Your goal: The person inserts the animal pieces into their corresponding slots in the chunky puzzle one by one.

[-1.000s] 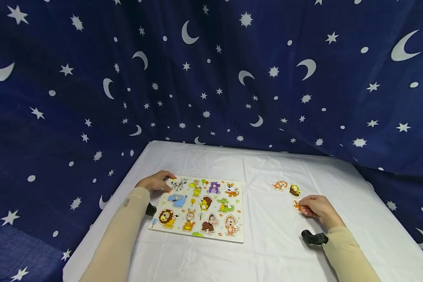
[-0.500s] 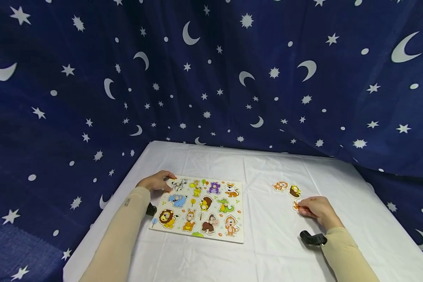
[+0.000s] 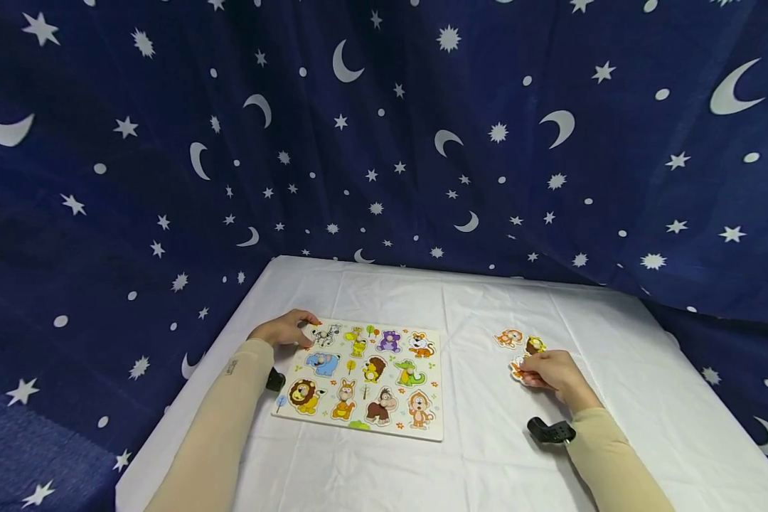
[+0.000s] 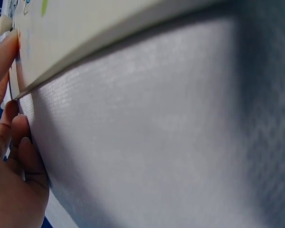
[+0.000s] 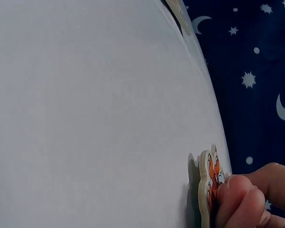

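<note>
A flat animal puzzle board (image 3: 387, 366) lies on the left part of the table, with zebra, giraffe, elephant, lion and other animal pictures in it. My left hand (image 3: 284, 330) holds its far left corner, thumb on the face and fingers at the edge. In the left wrist view the left hand (image 4: 12, 175) sits beside the board's rim (image 4: 85, 52). To the right, my right hand (image 3: 555, 375) pinches an orange and white puzzle piece (image 3: 518, 369). In the right wrist view that piece's thick wooden edge (image 5: 204, 190) shows; the fingers hide much of its picture.
An orange animal piece (image 3: 508, 338) and a yellow-brown piece (image 3: 535, 345) lie on the white tablecloth (image 3: 473, 398) just beyond my right hand. A dark blue curtain (image 3: 409, 142) with moons and stars hangs behind the table.
My right hand has moved left with the orange and white puzzle piece, closer to the yellow-brown piece. The left hand and the board have stayed in place.
</note>
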`<move>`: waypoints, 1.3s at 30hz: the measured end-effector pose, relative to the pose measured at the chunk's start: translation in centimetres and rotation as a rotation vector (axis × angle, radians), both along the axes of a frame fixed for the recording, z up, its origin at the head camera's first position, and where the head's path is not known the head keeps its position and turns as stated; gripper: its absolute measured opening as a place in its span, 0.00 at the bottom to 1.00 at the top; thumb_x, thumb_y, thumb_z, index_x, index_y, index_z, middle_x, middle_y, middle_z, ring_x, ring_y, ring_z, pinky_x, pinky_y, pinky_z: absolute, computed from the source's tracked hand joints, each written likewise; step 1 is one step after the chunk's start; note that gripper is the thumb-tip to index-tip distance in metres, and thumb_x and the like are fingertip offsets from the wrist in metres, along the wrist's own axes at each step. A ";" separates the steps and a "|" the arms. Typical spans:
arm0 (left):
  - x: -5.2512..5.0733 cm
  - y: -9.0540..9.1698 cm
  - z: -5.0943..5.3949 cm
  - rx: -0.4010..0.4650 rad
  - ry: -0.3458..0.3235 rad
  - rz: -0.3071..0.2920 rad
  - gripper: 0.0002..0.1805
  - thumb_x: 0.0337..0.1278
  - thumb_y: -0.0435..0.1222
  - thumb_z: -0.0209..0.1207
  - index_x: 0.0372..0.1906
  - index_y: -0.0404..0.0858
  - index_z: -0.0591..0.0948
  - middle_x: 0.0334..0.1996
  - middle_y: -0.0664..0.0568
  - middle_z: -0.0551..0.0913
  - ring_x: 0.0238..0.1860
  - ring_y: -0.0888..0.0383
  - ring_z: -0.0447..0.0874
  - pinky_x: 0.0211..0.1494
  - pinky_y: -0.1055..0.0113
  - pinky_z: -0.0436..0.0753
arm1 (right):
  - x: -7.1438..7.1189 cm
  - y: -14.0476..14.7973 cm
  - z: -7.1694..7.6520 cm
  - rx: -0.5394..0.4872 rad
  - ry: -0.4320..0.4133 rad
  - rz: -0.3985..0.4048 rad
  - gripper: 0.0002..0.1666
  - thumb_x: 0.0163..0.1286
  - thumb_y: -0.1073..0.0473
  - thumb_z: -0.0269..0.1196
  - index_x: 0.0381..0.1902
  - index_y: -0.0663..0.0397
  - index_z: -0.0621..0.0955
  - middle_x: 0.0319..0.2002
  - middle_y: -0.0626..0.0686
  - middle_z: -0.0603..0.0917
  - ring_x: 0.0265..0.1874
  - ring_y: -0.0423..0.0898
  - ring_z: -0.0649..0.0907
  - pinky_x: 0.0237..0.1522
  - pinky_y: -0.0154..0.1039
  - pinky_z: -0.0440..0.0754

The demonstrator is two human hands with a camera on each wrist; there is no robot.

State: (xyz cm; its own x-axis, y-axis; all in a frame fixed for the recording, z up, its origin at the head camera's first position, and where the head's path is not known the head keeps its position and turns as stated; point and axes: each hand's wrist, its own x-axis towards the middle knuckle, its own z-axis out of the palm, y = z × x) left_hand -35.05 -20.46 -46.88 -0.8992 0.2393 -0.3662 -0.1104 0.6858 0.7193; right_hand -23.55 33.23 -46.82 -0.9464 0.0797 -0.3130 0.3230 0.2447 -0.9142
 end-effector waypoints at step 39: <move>0.3 0.1 0.1 -0.010 0.037 -0.013 0.25 0.50 0.29 0.70 0.56 0.40 0.79 0.73 0.39 0.63 0.72 0.42 0.58 0.78 0.42 0.53 | -3.4 -7.5 -0.5 0.188 0.094 0.139 0.07 0.60 0.68 0.63 0.33 0.69 0.84 0.15 0.45 0.79 0.15 0.36 0.75 0.19 0.30 0.71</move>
State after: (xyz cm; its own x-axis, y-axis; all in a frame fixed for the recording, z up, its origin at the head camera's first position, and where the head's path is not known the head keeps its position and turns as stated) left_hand -34.74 -20.35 -46.78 -0.9089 0.2476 -0.3354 -0.0750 0.6944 0.7157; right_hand -26.96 25.71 -47.35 -0.9766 -0.0042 -0.2151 0.1903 0.4496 -0.8727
